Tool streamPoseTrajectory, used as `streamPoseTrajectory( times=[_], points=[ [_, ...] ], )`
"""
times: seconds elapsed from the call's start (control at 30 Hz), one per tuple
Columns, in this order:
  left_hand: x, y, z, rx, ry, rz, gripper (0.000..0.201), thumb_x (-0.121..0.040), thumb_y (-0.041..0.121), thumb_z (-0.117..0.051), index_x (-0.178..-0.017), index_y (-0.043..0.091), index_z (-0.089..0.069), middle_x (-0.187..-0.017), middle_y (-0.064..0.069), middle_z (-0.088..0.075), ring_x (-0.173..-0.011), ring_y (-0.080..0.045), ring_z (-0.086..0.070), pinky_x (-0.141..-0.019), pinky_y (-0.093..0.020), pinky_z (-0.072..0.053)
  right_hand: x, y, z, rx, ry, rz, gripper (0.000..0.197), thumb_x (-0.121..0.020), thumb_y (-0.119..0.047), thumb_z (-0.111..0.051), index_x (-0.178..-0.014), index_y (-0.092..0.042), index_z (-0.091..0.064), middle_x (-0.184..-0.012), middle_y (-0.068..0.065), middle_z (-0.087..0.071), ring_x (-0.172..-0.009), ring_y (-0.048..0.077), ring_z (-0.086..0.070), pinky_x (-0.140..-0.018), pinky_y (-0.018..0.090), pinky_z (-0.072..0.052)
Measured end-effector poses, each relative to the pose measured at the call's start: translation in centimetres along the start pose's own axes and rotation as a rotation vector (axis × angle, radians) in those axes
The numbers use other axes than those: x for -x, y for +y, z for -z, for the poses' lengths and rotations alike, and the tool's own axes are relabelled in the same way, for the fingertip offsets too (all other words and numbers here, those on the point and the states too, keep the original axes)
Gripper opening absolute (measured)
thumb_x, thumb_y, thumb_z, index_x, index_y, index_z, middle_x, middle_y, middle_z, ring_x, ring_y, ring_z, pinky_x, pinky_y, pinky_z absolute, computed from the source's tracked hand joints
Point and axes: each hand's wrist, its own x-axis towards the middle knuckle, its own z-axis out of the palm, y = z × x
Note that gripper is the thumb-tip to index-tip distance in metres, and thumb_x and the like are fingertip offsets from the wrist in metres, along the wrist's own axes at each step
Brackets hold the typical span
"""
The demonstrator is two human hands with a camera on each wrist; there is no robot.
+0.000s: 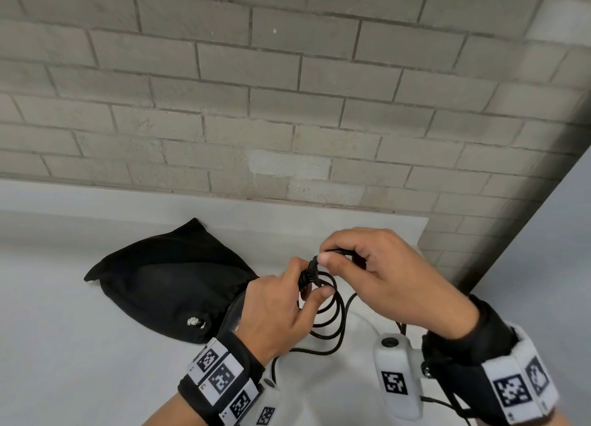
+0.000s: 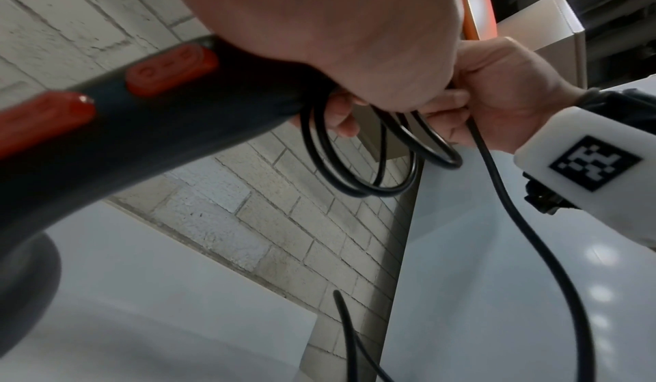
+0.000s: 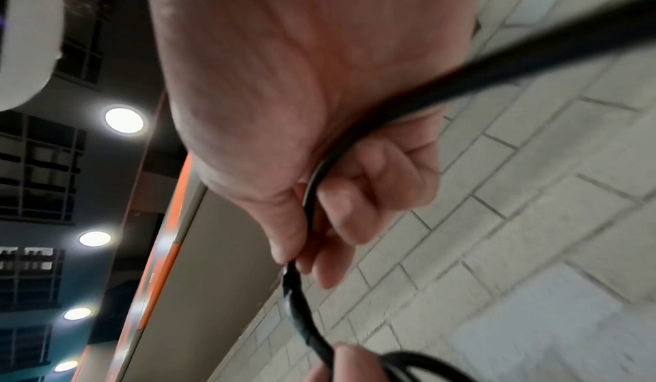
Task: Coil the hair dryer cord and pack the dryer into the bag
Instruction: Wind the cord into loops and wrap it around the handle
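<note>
The black cord's loops (image 1: 332, 310) hang from my left hand (image 1: 311, 280), which grips them bunched at the top, just right of the black drawstring bag (image 1: 166, 285) lying on the white table (image 1: 64, 297). My right hand (image 1: 329, 254) pinches a strand of cord against that bunch. In the left wrist view the dryer's black handle (image 2: 142, 124) with red switches runs into my left palm, with the cord loops (image 2: 358, 169) beside it. The right wrist view shows the cord (image 3: 310, 197) passing between my right thumb and fingers. Most of the dryer is hidden in the head view.
A grey brick wall (image 1: 287, 105) stands right behind the table. The table's right edge (image 1: 423, 233) is close to my right hand. Slack cord (image 1: 319, 350) trails over the table under my wrists. The bag's white drawstring knot (image 1: 193, 321) faces me.
</note>
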Motion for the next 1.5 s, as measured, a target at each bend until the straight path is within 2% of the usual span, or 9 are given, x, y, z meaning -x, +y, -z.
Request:
streamPoseTrajectory(
  times=[0.13,0.33,0.47,0.57,0.7,0.87,1.0,1.17,1.5],
  points=[
    [0.1,0.1,0.3,-0.006,0.01,-0.026,0.04,-0.101,0.06,-0.026,-0.088,0.024,-0.04,-0.05,0.014,-0.033,-0.036,-0.01,-0.04,-0.038,-0.023,-0.032,-0.9,1.3,-1.5,-0.228,0.082,-0.088,0.02,-0.097,-0.031,-0.055,-0.082,-0.028,-0.067,-0.072,-0.01,-0.067,-0.063,0.004,-0.058,-0.06,0.017,-0.044],
    [0.7,-0.2,0.0,0.027,0.017,-0.032,0.047,-0.105,0.051,-0.02,-0.088,0.019,-0.051,-0.051,0.008,-0.046,-0.038,-0.014,-0.044,-0.037,-0.033,-0.04,-0.7,3.4,-5.1,-0.469,0.186,-0.28,0.023,-0.097,-0.032,-0.055,-0.085,-0.02,-0.071,-0.072,-0.003,-0.067,-0.052,-0.002,-0.053,-0.057,0.016,-0.037],
    [0.9,-0.3,-0.1,0.043,0.033,-0.013,0.044,-0.106,0.05,-0.02,-0.09,0.022,-0.049,-0.051,0.008,-0.046,-0.038,-0.014,-0.044,-0.037,-0.032,-0.04,0.0,4.7,-6.9,-0.593,0.214,-0.358,0.025,-0.098,-0.027,-0.056,-0.086,-0.016,-0.074,-0.067,-0.014,-0.065,-0.057,-0.003,-0.055,-0.061,0.013,-0.039],
    [1.1,-0.4,-0.2,0.032,0.019,-0.034,0.042,-0.106,0.049,-0.019,-0.091,0.022,-0.048,-0.051,0.008,-0.048,-0.038,-0.014,-0.045,-0.038,-0.031,-0.04,0.6,5.2,-7.6,-0.612,0.224,-0.348,0.016,-0.095,-0.022,-0.06,-0.095,-0.017,-0.075,-0.071,-0.018,-0.068,-0.066,-0.003,-0.06,-0.066,0.013,-0.043],
    [1.2,-0.3,-0.5,0.043,0.03,-0.041,0.039,-0.106,0.049,-0.019,-0.091,0.024,-0.045,-0.052,0.009,-0.049,-0.038,-0.014,-0.046,-0.039,-0.03,-0.04,1.1,5.5,-8.1,-0.615,0.299,-0.311,0.011,-0.093,-0.016,-0.064,-0.098,-0.022,-0.072,-0.087,-0.006,-0.073,-0.08,0.005,-0.067,-0.074,0.019,-0.05],
    [1.4,-0.8,-0.8,0.094,0.058,0.043,0.043,-0.105,0.053,-0.018,-0.095,0.024,-0.048,-0.057,0.007,-0.056,-0.043,-0.016,-0.053,-0.041,-0.038,-0.045,2.0,4.8,-8.3,-0.706,0.222,-0.261,0.021,-0.095,-0.035,-0.059,-0.105,-0.02,-0.07,-0.098,-0.005,-0.073,-0.079,0.003,-0.064,-0.072,0.018,-0.048],
    [1.2,-1.0,-0.6,0.094,0.099,0.092,0.043,-0.105,0.053,-0.018,-0.099,0.023,-0.049,-0.058,0.007,-0.058,-0.043,-0.015,-0.054,-0.041,-0.037,-0.046,2.8,5.4,-8.6,-0.657,0.145,-0.226,0.038,-0.078,-0.038,-0.076,-0.113,-0.028,-0.067,-0.108,-0.005,-0.069,-0.096,0.017,-0.064,-0.085,0.035,-0.053],
    [0.7,-0.7,-0.3,0.088,0.138,0.136,0.045,-0.105,0.052,-0.014,-0.104,0.025,-0.049,-0.062,0.014,-0.06,-0.045,-0.008,-0.056,-0.043,-0.033,-0.049,2.9,5.2,-8.6,-0.616,0.105,-0.188,0.017,-0.087,-0.013,-0.072,-0.099,-0.026,-0.072,-0.093,-0.004,-0.07,-0.088,0.018,-0.063,-0.085,0.048,-0.05],
    [0.1,1.8,0.3,0.326,0.141,0.333,0.05,-0.095,0.071,-0.019,-0.098,0.036,-0.055,-0.055,0.01,-0.053,-0.049,-0.012,-0.052,-0.051,-0.035,-0.045,2.0,4.8,-5.6,-0.641,0.07,-0.112,0.025,-0.087,-0.003,-0.069,-0.092,-0.027,-0.074,-0.089,-0.002,-0.072,-0.087,0.018,-0.064,-0.086,0.042,-0.051]
  ],
)
